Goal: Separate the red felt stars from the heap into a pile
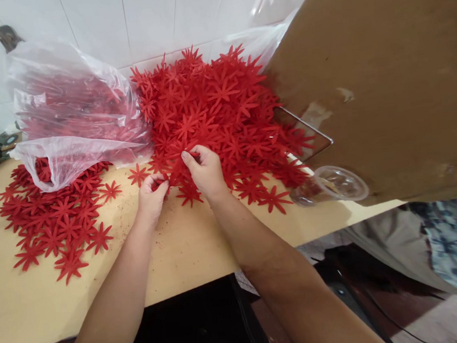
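Note:
Both my hands are at the front edge of a large heap of red star-shaped petal pieces. My right hand is closed, thumb against fingers, pinching a red petal piece. My left hand, just left of it and lower, also has its fingertips pressed together on a red petal piece. The pieces between the hands overlap with the heap behind, so I cannot tell whether both hands grip the same one. A single red petal piece lies on the table close to my left hand.
A second pile of red petal pieces lies at the left, below a clear plastic bag filled with more. A brown board leans at the right. Near its foot are a clear plastic container and a metal wire frame on the table.

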`<move>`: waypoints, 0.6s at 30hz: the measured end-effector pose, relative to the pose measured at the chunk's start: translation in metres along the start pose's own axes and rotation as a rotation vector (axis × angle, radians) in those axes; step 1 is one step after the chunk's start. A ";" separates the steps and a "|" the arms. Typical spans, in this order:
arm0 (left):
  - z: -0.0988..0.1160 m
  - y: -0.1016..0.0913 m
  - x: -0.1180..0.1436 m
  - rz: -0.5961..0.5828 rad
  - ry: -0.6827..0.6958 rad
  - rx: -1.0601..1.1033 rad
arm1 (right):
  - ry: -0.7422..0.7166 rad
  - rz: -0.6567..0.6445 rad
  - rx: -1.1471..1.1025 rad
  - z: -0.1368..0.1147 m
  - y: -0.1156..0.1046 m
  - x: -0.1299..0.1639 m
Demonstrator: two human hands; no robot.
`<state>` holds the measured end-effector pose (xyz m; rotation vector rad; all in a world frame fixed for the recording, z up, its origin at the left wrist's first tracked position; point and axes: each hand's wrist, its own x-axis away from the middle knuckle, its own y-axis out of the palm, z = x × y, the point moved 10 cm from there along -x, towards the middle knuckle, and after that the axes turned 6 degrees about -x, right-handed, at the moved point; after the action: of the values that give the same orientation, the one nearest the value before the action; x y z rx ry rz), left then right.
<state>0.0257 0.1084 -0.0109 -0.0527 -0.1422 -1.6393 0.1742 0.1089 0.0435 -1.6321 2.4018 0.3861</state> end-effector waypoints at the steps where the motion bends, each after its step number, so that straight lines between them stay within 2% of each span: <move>1: 0.000 -0.003 -0.001 0.025 0.005 0.011 | 0.008 0.013 0.021 0.000 -0.003 -0.001; 4: -0.002 -0.014 -0.004 0.097 -0.007 0.060 | 0.008 0.046 0.061 -0.003 -0.010 -0.002; 8: -0.006 -0.017 -0.007 0.083 -0.029 0.090 | 0.034 -0.013 0.037 0.001 -0.004 0.000; 11: -0.003 -0.010 -0.004 0.020 -0.014 0.089 | 0.051 -0.087 -0.022 0.007 0.007 0.002; 15: 0.004 0.008 0.002 -0.103 0.005 0.104 | 0.036 -0.084 -0.098 0.010 0.013 0.003; 18: 0.006 0.016 0.005 -0.141 0.022 0.089 | 0.048 -0.111 -0.087 0.011 0.019 0.007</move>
<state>0.0408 0.1028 -0.0032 0.0442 -0.2062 -1.7717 0.1539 0.1136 0.0329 -1.8224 2.3455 0.4430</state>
